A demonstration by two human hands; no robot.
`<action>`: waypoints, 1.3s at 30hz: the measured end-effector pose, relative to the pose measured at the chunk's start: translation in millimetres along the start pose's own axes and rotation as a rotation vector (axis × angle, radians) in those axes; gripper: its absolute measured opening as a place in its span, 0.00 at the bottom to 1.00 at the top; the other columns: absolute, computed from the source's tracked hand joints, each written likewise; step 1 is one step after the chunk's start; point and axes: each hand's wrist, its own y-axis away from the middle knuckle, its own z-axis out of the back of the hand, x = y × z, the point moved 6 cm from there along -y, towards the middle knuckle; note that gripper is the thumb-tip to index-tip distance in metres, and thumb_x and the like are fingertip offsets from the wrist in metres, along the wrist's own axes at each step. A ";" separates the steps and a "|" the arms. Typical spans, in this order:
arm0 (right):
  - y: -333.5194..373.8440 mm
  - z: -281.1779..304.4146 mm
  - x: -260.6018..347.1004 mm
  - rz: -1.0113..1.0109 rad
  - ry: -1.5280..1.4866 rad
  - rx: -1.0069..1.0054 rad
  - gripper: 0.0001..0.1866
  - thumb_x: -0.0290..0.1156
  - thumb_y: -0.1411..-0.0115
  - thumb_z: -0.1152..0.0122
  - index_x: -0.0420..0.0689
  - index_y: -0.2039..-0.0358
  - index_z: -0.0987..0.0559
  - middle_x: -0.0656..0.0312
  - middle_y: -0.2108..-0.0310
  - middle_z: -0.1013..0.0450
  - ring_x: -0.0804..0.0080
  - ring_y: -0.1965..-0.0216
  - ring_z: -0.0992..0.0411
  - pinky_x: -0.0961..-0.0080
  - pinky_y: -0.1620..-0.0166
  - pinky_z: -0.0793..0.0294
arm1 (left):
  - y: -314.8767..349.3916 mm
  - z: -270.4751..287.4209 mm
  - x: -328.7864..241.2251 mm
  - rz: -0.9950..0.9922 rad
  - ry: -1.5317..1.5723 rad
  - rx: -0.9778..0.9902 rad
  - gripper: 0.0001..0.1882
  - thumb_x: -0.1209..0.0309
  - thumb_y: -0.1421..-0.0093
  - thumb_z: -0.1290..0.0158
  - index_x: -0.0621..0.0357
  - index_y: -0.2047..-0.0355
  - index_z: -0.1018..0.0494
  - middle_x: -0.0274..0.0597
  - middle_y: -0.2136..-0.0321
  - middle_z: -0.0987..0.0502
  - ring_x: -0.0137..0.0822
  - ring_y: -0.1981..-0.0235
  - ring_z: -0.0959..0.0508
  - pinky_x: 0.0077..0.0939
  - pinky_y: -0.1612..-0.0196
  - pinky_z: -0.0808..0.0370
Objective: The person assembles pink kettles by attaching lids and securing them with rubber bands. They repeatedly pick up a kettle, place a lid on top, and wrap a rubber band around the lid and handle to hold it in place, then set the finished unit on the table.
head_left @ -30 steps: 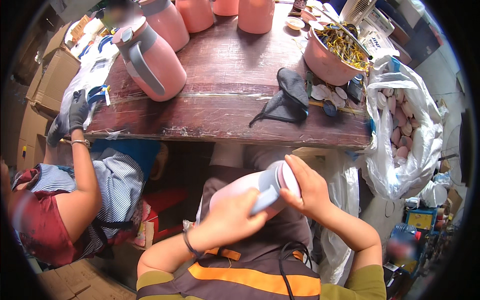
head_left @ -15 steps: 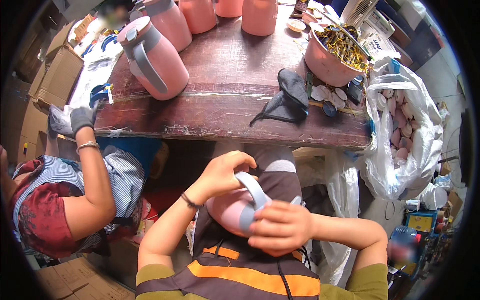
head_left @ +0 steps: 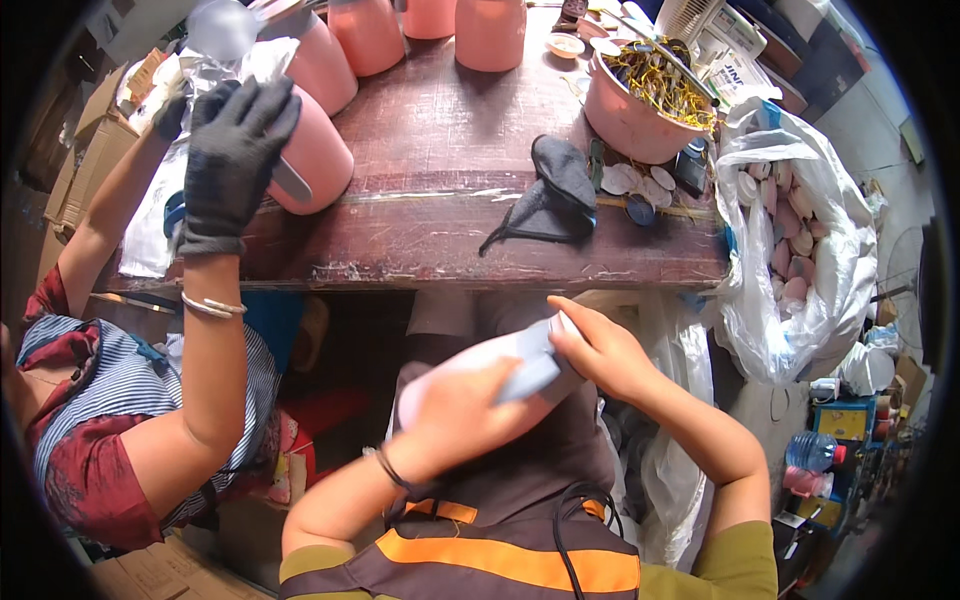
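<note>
A pink jug with grey trim (head_left: 532, 376) lies tilted over my lap, blurred by motion. My left hand (head_left: 462, 402) is closed round its body by the grey handle, hiding much of that side. At the jug's upper grey end, my right hand (head_left: 598, 350) grips the rim with thumb and fingers. To the left, a co-worker's dark-gloved hand (head_left: 232, 165) rests against another pink jug (head_left: 322, 150) on the table, and clear plastic film (head_left: 268, 62) covers its top.
Several pink jugs (head_left: 490, 35) stand at the back of the dark wooden table (head_left: 430, 240). Near its right end are a grey cloth mask (head_left: 562, 195) and a pink tub (head_left: 630, 120) of wire ties. A white plastic bag (head_left: 745, 320) of pink parts hangs at the right.
The jug in my hands has tipped over, its grey end now toward the upper right. My left hand has moved down onto its body, my right up to its end. The co-worker's gloved hand has reached a table jug.
</note>
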 end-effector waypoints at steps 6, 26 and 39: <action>59.1 -3.4 86.2 0.853 0.101 0.200 0.38 0.62 0.48 0.41 0.52 0.42 0.29 0.41 0.42 0.38 0.43 0.45 0.35 0.54 0.45 0.35 | -26.5 12.3 79.2 0.138 0.674 0.149 0.05 0.75 0.47 0.38 0.61 0.71 0.22 0.29 0.77 0.25 0.18 0.75 0.29 0.15 0.72 0.33; -38.3 13.3 13.2 0.231 -0.534 0.050 0.26 0.47 0.36 0.47 0.42 0.44 0.28 0.56 0.49 0.30 0.64 0.45 0.35 0.67 0.41 0.39 | 30.0 27.9 6.1 0.510 0.796 0.132 0.16 0.65 0.39 0.43 0.65 0.57 0.28 0.33 0.77 0.27 0.19 0.76 0.28 0.15 0.74 0.32; -146.0 111.9 -95.3 0.323 1.036 -0.796 0.05 0.36 0.43 0.42 0.50 0.71 0.24 0.65 0.72 0.26 0.67 0.66 0.27 0.69 0.58 0.32 | 25.8 2.4 19.1 0.507 1.143 -0.037 0.11 0.69 0.35 0.50 0.61 0.57 0.34 0.35 0.76 0.30 0.25 0.75 0.29 0.21 0.68 0.30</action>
